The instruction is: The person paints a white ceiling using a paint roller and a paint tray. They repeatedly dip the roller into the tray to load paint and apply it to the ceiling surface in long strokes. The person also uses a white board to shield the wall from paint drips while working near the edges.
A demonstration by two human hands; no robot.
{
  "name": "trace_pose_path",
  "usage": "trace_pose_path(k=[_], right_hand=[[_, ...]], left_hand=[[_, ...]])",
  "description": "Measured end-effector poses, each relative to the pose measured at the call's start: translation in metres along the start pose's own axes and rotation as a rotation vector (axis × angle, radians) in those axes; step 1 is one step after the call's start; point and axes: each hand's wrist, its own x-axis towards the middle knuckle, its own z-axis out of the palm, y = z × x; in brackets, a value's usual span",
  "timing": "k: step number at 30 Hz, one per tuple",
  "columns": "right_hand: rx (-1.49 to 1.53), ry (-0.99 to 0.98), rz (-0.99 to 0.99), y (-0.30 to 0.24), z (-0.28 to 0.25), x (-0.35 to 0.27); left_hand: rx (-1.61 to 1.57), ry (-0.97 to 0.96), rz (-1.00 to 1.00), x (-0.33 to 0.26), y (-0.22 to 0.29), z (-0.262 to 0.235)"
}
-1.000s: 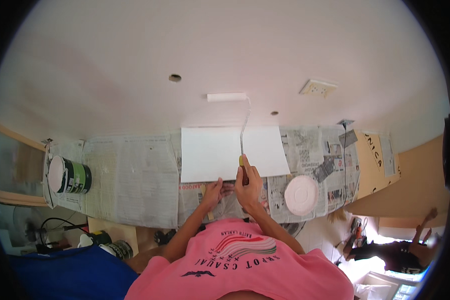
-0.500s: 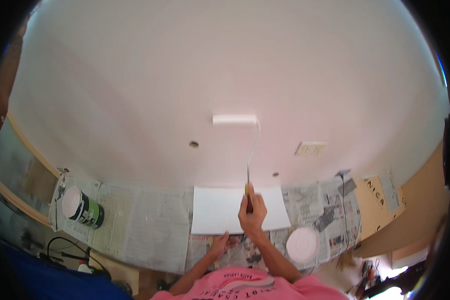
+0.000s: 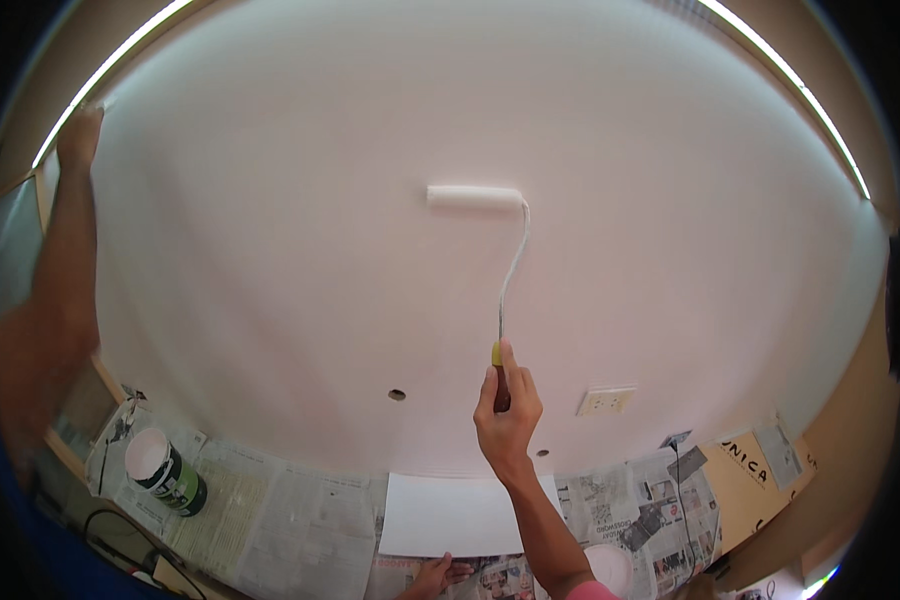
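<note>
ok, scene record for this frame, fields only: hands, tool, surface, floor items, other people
right hand: gripping the paint roller handle, arm raised
left hand: low, on the newspaper by the white sheet
tool: paint roller, head flat against the wall
surface: white wall with wall socket
floor items: newspaper, open paint can, round white lid
other people: another person's arm, hand on wall at upper left

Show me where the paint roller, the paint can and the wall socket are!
paint roller (image 3: pixel 475 196): head view, middle of its white sleeve on the wall.
paint can (image 3: pixel 166 472): head view, its green side.
wall socket (image 3: pixel 606 402): head view, centre of the plate.
</note>
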Motion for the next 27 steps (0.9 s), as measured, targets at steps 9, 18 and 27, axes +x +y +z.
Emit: trace_pose_path(k=[9, 18, 27], right_hand=[[0.078, 0.159, -0.214, -0.034, 0.021, 0.159], [0.044, 0.229, -0.316, -0.071, 0.029, 0.270], [0.033, 0.222, -0.312, -0.077, 0.027, 0.292]], left_hand=[[0.918, 0.169, 0.451, -0.094, 0.143, 0.068], [2.040, 1.669, 0.834, -0.385, 0.404, 0.041], [1.873, 1.821, 0.923, -0.412, 0.384, 0.027]])
